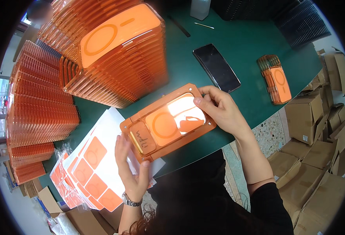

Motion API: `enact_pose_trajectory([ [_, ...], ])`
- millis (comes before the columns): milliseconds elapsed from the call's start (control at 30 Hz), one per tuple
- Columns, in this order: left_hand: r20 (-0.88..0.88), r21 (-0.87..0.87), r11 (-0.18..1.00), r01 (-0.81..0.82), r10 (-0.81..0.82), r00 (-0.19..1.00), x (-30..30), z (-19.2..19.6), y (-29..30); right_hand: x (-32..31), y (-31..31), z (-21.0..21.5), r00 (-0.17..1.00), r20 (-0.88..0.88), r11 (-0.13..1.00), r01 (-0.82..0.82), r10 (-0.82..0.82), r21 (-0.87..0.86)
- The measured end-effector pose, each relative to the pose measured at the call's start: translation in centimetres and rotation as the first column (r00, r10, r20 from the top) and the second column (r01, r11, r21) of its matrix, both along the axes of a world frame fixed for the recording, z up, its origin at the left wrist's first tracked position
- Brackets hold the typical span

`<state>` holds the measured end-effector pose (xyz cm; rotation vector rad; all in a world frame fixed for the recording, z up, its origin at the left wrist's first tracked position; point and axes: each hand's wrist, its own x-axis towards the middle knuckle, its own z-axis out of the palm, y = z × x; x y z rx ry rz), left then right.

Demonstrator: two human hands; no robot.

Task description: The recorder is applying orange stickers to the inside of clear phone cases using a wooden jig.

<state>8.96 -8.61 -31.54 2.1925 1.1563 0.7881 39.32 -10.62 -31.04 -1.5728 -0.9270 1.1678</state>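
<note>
An orange rectangular fixture plate (164, 150) with small screws at its corners is tilted in front of me. Set in it is a phone case (161, 124) with an orange panel bearing a ring mark; glare whitens part of its surface. My right hand (219, 107) grips the plate's upper right end, thumb pressed on the case's edge. At the lower left end, my left hand (132, 168) cups the corner, fingers along the side and thumb by the near edge. Sheets of orange ring-marked stickers (96, 186) lie beside that hand, partly under the plate.
Tall stacks of orange phone cases (121, 62) crowd the left, with more cases (39, 102) beyond. On the green table (180, 66) are a black phone (216, 67), a small stack of cases (276, 80) and a cotton swab (204, 25). Cardboard boxes (305, 164) fill the floor at right.
</note>
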Motion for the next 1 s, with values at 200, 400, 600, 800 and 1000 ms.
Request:
enact_pose_trajectory([
  [200, 0.096, -0.581, 0.797, -0.168, 0.272, 0.957, 0.7, 1.6, 0.4, 0.2, 0.1, -0.3, 1.000, 0.005, 1.000, 0.003, -0.003, 0.019],
  [400, -0.041, -0.473, 0.875, -0.106, 0.098, 0.994, 0.2, 2.8, 1.8, 1.6, -0.9, 1.4, 0.762, 0.642, 0.918, -0.308, 0.080, 0.251],
  [600, -0.175, -0.415, 0.907, -0.077, 0.004, 0.985, -0.3, 3.1, 2.4, 2.1, -1.3, 2.2, 0.702, 0.672, 0.934, -0.355, 0.237, 0.041],
  [800, -0.426, 0.099, 0.928, 0.359, -0.286, 0.858, -0.4, 3.0, 5.8, 1.3, 0.3, 2.7, 0.633, 0.746, 0.823, -0.525, 0.208, 0.216],
  [1000, -0.164, 0.336, 0.868, 0.367, -0.330, 0.930, -0.4, 0.4, 7.6, 0.3, 1.6, 1.9, 0.600, 0.744, 0.668, -0.685, 0.292, 0.290],
])
